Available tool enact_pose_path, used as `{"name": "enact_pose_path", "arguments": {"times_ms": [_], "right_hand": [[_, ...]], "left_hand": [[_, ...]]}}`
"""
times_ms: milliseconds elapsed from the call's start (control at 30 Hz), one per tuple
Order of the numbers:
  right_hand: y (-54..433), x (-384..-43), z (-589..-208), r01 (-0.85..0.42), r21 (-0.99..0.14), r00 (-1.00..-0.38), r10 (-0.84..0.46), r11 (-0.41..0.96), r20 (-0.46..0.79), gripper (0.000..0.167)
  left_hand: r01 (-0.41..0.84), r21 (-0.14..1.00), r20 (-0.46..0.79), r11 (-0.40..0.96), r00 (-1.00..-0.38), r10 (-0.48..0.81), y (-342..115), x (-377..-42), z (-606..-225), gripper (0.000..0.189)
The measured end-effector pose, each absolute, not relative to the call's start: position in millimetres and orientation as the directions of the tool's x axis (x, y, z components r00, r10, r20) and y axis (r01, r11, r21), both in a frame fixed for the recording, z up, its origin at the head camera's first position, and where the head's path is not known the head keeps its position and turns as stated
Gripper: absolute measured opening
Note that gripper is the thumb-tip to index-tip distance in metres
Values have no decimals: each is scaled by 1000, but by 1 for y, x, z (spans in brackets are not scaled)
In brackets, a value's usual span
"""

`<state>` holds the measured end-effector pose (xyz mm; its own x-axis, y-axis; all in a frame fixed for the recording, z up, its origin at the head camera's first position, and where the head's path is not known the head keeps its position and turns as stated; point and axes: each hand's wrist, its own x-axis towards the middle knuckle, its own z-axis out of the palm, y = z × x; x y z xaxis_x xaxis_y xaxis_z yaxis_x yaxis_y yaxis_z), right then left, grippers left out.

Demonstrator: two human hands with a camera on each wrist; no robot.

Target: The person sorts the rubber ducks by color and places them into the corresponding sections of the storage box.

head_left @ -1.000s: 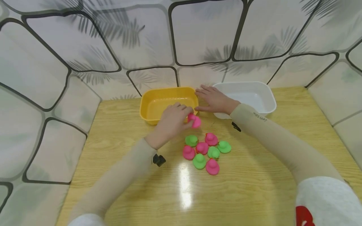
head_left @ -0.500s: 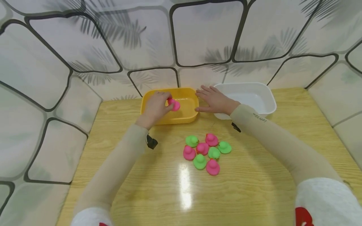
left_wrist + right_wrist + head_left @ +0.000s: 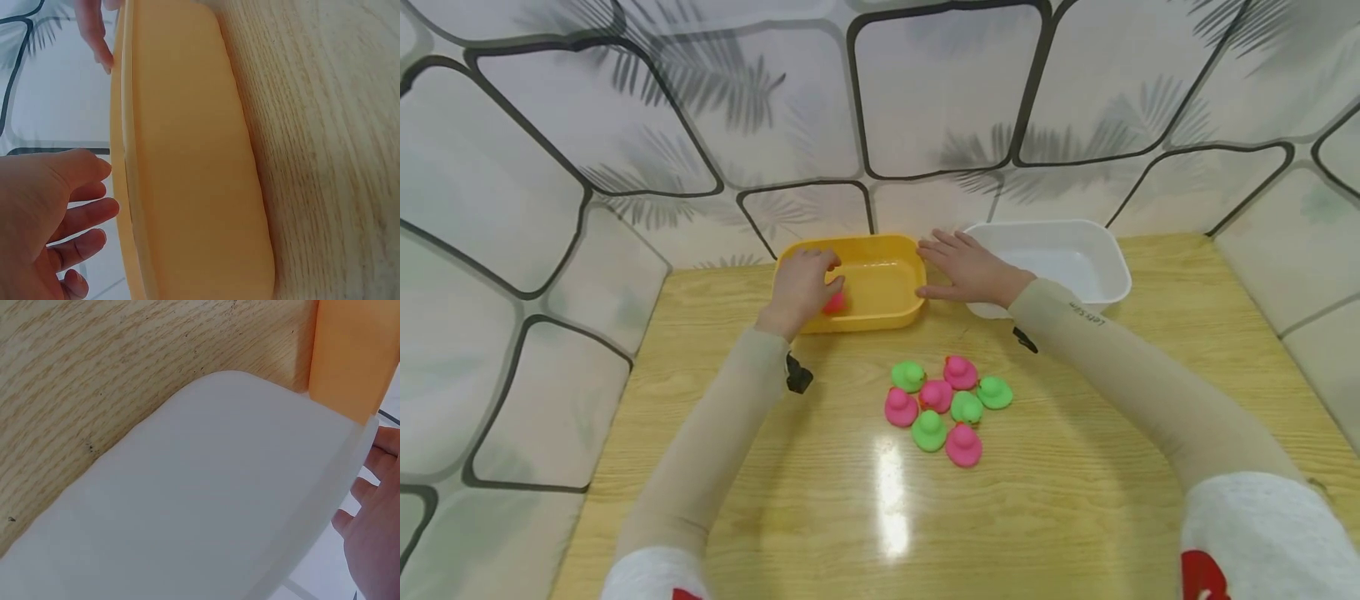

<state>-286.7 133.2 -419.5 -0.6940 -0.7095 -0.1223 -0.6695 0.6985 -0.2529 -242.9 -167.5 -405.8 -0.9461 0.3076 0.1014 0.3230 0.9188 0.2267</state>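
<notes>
My left hand [image 3: 801, 287] is over the left end of a yellow plastic basin [image 3: 880, 323], thumb and fingers apart. Just below the fingertips, a pink rubber duck [image 3: 834, 302] lies inside the basin, partly covered by the hand. From the left wrist, the fingers [image 3: 87, 215] show loosely bent at the basin's rim with nothing between them. My right hand [image 3: 972, 271] is spread flat, its fingertips at the basin's right rim and its palm over the left end of a white basin [image 3: 1116, 275].
Several pink rubber ducks [image 3: 963, 446] and several green ones [image 3: 929, 431] sit in a loose cluster on the wooden table [image 3: 820, 500], in front of the basins. A patterned wall covering [image 3: 947, 92] stands right behind the basins.
My left hand carried the pink duck from the yellow basin's front right to its left end, lowered it and let go. The right hand has stayed in place.
</notes>
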Motion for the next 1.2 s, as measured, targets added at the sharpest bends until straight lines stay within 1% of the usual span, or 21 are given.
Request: {"name": "enact_pose_path", "arguments": {"times_ms": [233, 433, 533, 667, 833, 1100, 1200], "right_hand": [[133, -286, -419, -663, -249, -699, -703, 706, -130, 82], [132, -285, -418, -662, -246, -700, -701, 708, -134, 82], [132, -285, -419, -661, -244, -702, -699, 710, -133, 83], [132, -284, -419, -659, -243, -704, -698, 712, -133, 83], [133, -283, -419, -656, -248, -708, -695, 713, -127, 82], [133, -285, -424, -662, -244, -704, -699, 709, -120, 83], [133, -286, -425, -664, -243, -704, -701, 707, -113, 82]], "left_hand": [[355, 218, 136, 909, -934, 331, -166, -232, -403, 28], [393, 211, 175, 895, -916, 361, -154, -212, -401, 29], [444, 212, 213, 871, -890, 402, -145, -201, -403, 28], [533, 196, 248, 823, -839, 484, -130, -187, -406, 27], [613, 203, 215, 763, -788, 576, -106, -172, -410, 28], [631, 275, 70, 725, -765, 640, -74, -157, -416, 34], [636, 277, 39, 721, -757, 653, -66, -155, -420, 37]]}}
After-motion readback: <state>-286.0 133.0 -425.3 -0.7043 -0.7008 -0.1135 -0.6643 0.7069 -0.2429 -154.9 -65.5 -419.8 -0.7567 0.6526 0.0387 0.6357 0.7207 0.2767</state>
